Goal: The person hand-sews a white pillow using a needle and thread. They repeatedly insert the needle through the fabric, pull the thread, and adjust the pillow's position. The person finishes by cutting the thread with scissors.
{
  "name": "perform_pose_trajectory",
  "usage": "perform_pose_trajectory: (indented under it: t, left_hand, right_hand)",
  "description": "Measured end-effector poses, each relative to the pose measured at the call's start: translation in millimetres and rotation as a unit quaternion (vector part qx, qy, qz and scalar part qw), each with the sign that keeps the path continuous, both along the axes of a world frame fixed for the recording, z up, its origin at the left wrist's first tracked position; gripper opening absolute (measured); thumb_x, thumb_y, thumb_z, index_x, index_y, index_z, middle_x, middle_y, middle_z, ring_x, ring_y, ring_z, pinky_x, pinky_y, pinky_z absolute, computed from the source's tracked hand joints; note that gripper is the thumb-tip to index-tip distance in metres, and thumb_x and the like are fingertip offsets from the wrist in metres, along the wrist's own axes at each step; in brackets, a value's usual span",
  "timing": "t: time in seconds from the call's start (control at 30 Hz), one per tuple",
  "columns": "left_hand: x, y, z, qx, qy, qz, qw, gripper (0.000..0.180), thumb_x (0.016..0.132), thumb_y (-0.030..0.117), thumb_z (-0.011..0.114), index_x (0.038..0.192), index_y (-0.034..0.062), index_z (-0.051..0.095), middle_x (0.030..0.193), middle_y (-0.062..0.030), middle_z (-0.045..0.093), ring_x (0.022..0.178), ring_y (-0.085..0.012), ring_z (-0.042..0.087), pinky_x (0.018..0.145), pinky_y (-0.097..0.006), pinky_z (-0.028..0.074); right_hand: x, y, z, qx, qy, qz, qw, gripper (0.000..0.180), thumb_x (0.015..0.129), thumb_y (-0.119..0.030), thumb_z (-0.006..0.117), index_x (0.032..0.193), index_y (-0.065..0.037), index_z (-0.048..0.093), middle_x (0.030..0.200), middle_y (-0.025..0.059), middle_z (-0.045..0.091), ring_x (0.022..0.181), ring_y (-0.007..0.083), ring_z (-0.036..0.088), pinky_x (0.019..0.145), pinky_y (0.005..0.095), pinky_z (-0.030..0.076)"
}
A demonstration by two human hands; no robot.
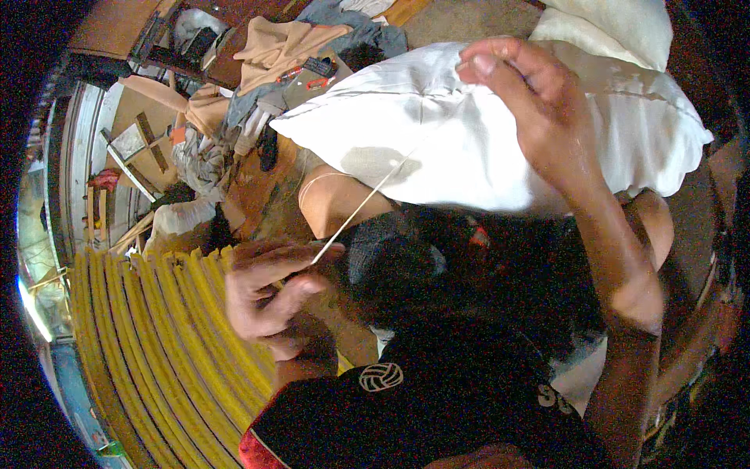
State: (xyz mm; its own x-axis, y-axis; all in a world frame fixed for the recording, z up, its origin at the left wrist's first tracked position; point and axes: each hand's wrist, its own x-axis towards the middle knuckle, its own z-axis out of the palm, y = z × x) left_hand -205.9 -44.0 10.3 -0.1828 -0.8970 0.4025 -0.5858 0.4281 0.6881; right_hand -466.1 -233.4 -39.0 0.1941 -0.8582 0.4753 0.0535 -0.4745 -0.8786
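A plump white pillow [476, 168] lies across my lap, with a stitched seam along its upper side and a shadow on its left part. My left hand [273, 293], to the left of my lap, is closed on a pale thread [355, 216]. From those fingers the thread runs taut up and right until it fades against the white cloth. My right hand [539, 94] is over the pillow's top edge, thumb and fingertips pinched together. What those fingers hold, if anything, is too small to make out. A loop of thread hangs over my left knee [344, 199].
A yellow ribbed surface [168, 336] lies on my left. Beyond it are heaped clothes [277, 51], a dark remote-like object [319, 66], and a wooden frame [137, 148] on the floor. Another whitish pillow [617, 31] rests at the far right.
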Motion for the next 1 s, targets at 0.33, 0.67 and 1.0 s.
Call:
perform_pose_trajectory:
  t: [0.33,0.67,1.0]
  left_hand:
    - [-12.7,-49.8,21.4,-0.16,-0.088,0.076,0.98,0.023,0.083,0.021,0.073,0.092,-0.0003,0.074,0.1,-0.0156,0.071,0.1,-0.0342,0.066,0.09,-0.043,0.051]
    - [-21.6,-183.6,-71.6,-0.064,-0.134,0.012,0.989,0.016,0.084,0.014,0.072,0.096,0.0039,0.075,0.096,-0.0124,0.071,0.091,-0.0305,0.066,0.083,-0.038,0.051]
    - [-33.2,-178.1,-83.6,-0.041,-0.042,0.088,0.994,0.011,0.087,0.011,0.068,0.091,0.0016,0.072,0.085,-0.0133,0.067,0.084,-0.0296,0.062,0.074,-0.038,0.049]
  right_hand:
    - [4.8,-45.4,-29.2,0.065,-0.154,-0.02,0.986,0.027,0.102,-0.02,0.055,0.114,0.003,0.064,0.106,0.0139,0.069,0.097,0.0226,0.068,0.093,0.0375,0.055]
    - [35.6,-32.7,-58.9,0.132,-0.084,0.03,0.987,0.03,0.104,-0.022,0.054,0.113,0.005,0.064,0.098,0.0139,0.071,0.089,0.0186,0.069,0.084,0.0306,0.057]
    - [37.4,-31.4,-69.2,0.126,-0.111,0.039,0.985,0.031,0.102,-0.023,0.056,0.111,0.005,0.065,0.095,0.0136,0.073,0.088,0.0173,0.07,0.081,0.0288,0.056]
